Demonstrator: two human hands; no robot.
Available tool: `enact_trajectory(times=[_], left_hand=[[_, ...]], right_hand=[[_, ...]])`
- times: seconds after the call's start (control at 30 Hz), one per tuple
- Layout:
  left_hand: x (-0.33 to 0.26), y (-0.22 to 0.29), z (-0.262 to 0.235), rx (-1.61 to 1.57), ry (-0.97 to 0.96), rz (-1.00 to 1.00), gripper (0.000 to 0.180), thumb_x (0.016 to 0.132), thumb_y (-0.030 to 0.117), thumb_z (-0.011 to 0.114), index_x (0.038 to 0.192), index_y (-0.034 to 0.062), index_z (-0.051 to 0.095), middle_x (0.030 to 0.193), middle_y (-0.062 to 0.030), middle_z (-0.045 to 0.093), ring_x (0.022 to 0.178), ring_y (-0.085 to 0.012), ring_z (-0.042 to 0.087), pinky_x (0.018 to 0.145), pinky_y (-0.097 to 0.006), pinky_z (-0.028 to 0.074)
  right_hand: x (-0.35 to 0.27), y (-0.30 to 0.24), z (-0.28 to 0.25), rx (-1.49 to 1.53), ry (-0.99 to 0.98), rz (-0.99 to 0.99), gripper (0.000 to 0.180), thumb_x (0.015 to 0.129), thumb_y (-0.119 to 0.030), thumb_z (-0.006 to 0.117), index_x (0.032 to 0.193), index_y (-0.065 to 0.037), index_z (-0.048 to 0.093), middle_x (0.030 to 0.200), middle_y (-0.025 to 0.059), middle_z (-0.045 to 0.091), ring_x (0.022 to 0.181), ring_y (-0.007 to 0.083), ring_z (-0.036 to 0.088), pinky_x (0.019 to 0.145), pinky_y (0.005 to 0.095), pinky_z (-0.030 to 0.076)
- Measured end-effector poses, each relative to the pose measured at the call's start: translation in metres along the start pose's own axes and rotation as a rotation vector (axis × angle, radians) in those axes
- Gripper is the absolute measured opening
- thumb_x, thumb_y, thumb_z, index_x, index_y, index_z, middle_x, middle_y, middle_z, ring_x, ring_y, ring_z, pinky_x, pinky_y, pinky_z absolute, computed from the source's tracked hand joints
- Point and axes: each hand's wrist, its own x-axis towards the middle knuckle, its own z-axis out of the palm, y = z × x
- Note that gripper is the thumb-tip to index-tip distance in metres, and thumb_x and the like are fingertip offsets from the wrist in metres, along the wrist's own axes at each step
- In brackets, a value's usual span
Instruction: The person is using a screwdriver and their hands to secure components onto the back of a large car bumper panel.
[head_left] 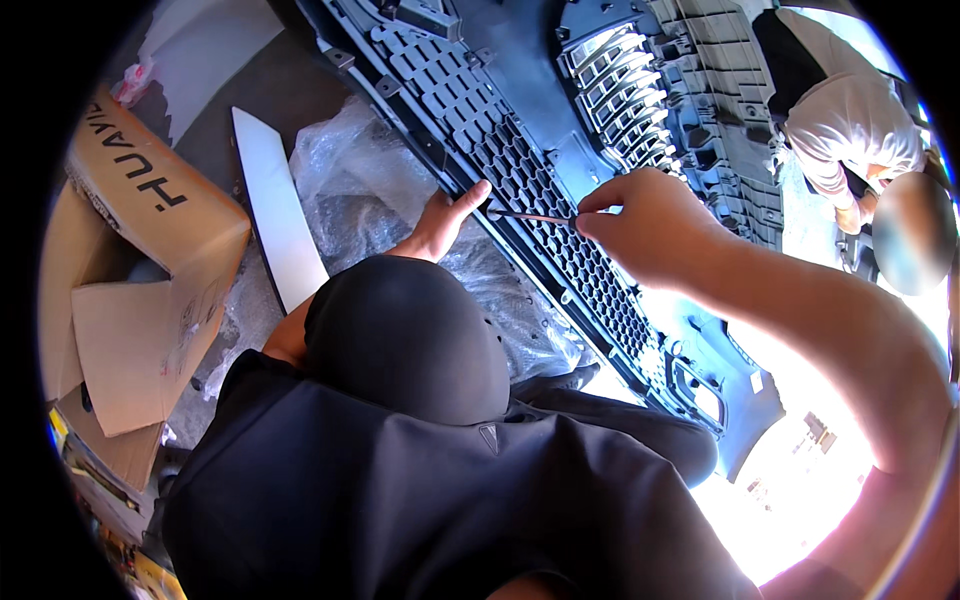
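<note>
A dark car bumper with a honeycomb grille stretches diagonally in front of me, its inner side up. My left hand grips its near edge, thumb on top and the other fingers hidden beneath. Over the grille, my right hand is closed around the end of a thin metal rod like a screwdriver shaft; any handle is hidden in the fist. The rod's tip touches or nearly touches the edge strip beside my left thumb.
Clear plastic wrap lies under the bumper's near side. Left of it are a white curved panel and an open cardboard box. Chrome-slatted trim sits beyond the grille. Another person bends at the upper right.
</note>
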Motion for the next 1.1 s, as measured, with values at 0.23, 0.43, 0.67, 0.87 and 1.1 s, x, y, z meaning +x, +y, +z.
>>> enact_trajectory(times=[0.23,0.43,0.67,0.87,1.1], left_hand=[[0.003,-0.004,-0.006,0.097,0.012,0.028,0.093,0.091,0.064,0.071,0.147,-0.0055,0.044,0.140,-0.0172,0.057,0.135,-0.0263,0.050,0.117,-0.039,0.036],[0.011,-0.014,-0.010,-0.057,-0.165,0.044,0.064,0.089,0.060,0.076,0.122,0.0087,0.056,0.079,0.0100,0.049,0.061,-0.0006,0.034,0.052,-0.020,0.024],[0.008,-0.012,-0.017,0.054,-0.118,0.026,0.071,0.089,0.061,0.075,0.131,0.0068,0.054,0.094,0.0054,0.058,0.070,-0.0027,0.043,0.057,-0.021,0.035],[0.002,0.000,-0.012,-0.015,-0.141,0.051,0.074,0.096,0.048,0.073,0.146,0.0007,0.044,0.135,-0.0076,0.058,0.126,-0.0155,0.053,0.109,-0.032,0.043],[0.009,-0.001,-0.002,-0.051,-0.194,0.073,0.080,0.095,0.045,0.075,0.150,-0.0017,0.040,0.142,-0.0118,0.054,0.135,-0.0212,0.049,0.118,-0.036,0.036]], right_hand=[[-0.012,-0.021,-0.009,0.015,-0.067,0.118,0.035,0.091,-0.022,0.071,0.110,0.007,0.064,0.099,0.0216,0.071,0.096,0.0357,0.072,0.087,0.0409,0.058],[-0.020,0.003,0.019,-0.716,0.366,-0.619,0.012,0.088,-0.010,0.065,0.091,0.001,0.070,0.084,0.0149,0.069,0.084,0.0286,0.073,0.071,0.0408,0.059],[0.010,-0.003,0.003,0.225,-0.141,0.204,0.030,0.101,-0.030,0.060,0.118,-0.007,0.069,0.101,0.0135,0.074,0.095,0.0337,0.073,0.080,0.0420,0.059],[-0.011,-0.003,0.008,-0.436,0.166,-0.365,0.017,0.092,-0.009,0.067,0.103,0.004,0.066,0.085,0.0125,0.064,0.087,0.0281,0.072,0.070,0.0378,0.061],[-0.018,0.002,0.012,-0.400,0.214,-0.274,0.016,0.091,-0.014,0.072,0.102,-0.002,0.073,0.080,0.0057,0.067,0.065,0.0125,0.061,0.057,0.0257,0.050]])
